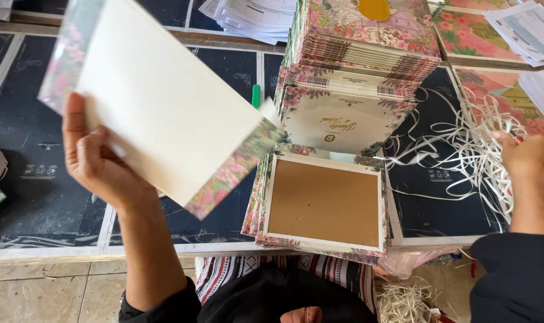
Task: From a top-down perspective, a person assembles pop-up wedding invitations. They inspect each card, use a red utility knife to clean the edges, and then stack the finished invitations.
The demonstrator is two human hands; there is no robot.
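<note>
The left hand (98, 161) grasps a large cream card (164, 101) with floral-printed edges, thumb on the near face and fingers curled over its lower left side, so the card stands tilted up above the dark worktop (38, 197), well clear of the surface and to the left of the stacks. Held only at one corner region, the card could swing or slip, and its lower right corner hangs just beside the stack of flat covers (325, 203) whose top shows a brown board in a white frame; a careless sweep there might knock that stack askew or bend the card's corner. The right hand (532, 158) rests at the far right, fingers sunk in a tangle of white ribbon strips (463, 143); whether it is pinching a strip or merely touching the pile I cannot tell. Loose strips trail over the worktop towards the taller pile of floral cards (355, 78), and a tug could drag several at once or catch that pile's edge. A green marker (256, 96) lies behind the raised card, partly hidden
</note>
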